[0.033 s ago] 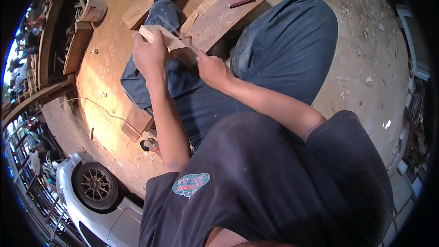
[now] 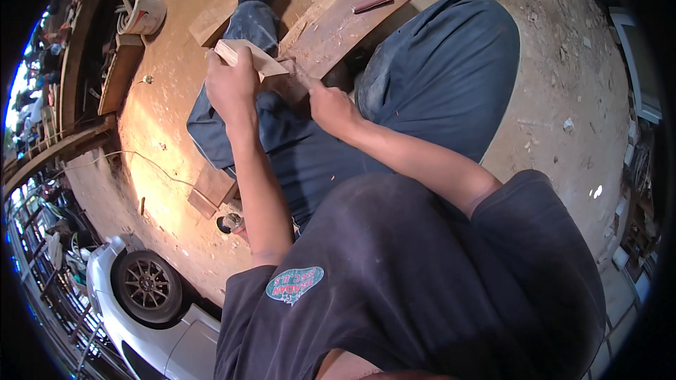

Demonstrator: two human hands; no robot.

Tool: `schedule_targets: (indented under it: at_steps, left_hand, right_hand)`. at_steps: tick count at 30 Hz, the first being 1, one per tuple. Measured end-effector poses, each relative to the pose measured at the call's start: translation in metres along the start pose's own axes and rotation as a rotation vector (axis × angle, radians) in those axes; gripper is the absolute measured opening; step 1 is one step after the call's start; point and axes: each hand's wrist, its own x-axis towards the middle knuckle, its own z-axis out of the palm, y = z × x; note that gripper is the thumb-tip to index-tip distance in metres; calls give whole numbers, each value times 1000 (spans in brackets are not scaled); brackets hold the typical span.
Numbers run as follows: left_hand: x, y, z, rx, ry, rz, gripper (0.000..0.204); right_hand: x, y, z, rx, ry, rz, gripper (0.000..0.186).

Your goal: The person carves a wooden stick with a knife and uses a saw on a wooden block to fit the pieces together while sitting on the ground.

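I sit on a dusty floor with my legs, in dark blue trousers (image 2: 436, 63), stretched out. My left hand (image 2: 229, 84) grips a small pale wooden piece (image 2: 243, 53) from below and holds it above my left leg. My right hand (image 2: 331, 107) is closed at the right end of the same piece, fingertips pinched against it. Whether it also holds a thin tool there is too small to tell. Just behind the hands a brown plank (image 2: 352, 17) lies on the floor, with a short dark red stick (image 2: 373, 3) on top of it.
More boards (image 2: 239, 0) lie beyond my foot. Wood offcuts (image 2: 211, 193) and a small round tool (image 2: 229, 224) sit by my left hip. There is a white bucket (image 2: 144, 14) far left, a thin cable (image 2: 141, 162) on the floor, and a white car's wheel (image 2: 148, 285) lower left.
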Motion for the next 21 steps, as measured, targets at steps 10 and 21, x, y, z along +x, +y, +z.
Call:
schedule_targets:
  at_steps: [10,21]
  left_hand:
    - [0,23,11,109,41,42,57]
    - [4,34,11,146,7,19,58]
  right_hand:
    - [4,-1,-6,40,-1,36,25]
    - [9,-15,-17,191,71,54,27]
